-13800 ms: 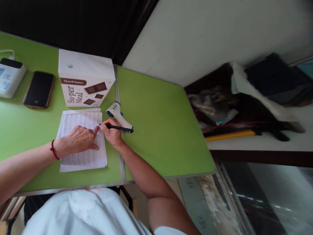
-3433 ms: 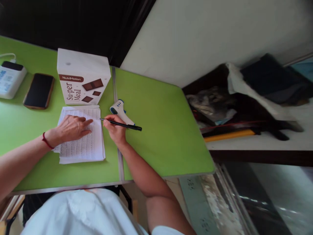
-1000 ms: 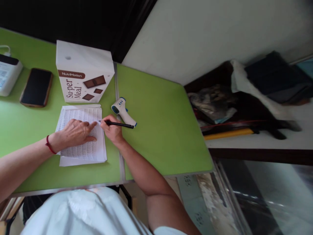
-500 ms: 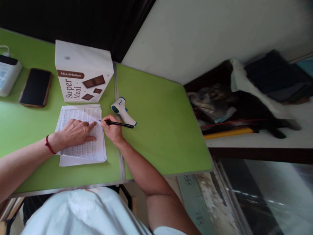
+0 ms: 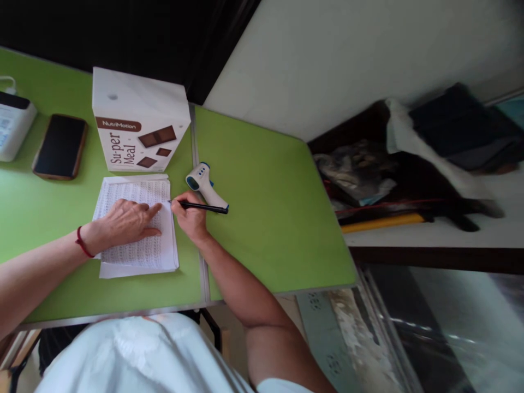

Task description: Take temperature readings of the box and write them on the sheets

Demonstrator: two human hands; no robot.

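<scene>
A stack of white paper sheets (image 5: 164,251), covered in rows of small marks, lies on the green table. My left hand (image 5: 129,221) rests flat across the sheets, fingers stretched out and index finger pointing right. At the right edge of the stack, my right hand (image 5: 190,218) is closed around a black pen (image 5: 207,207), its tip close to the paper's edge. Whether the tip touches the paper I cannot tell. Just beyond the right hand lies a white and blue infrared thermometer (image 5: 202,183), partly behind the pen.
A white NutriMotion box (image 5: 141,120) stands behind the papers. To its left lie a dark phone (image 5: 60,146) and a white device with a cable (image 5: 14,128). The green table (image 5: 278,218) has a metal-edged seam. A cluttered shelf (image 5: 409,234) is at the right.
My right hand and the pen have shifted slightly right, toward the paper's edge. The left hand and the papers stay where they were.
</scene>
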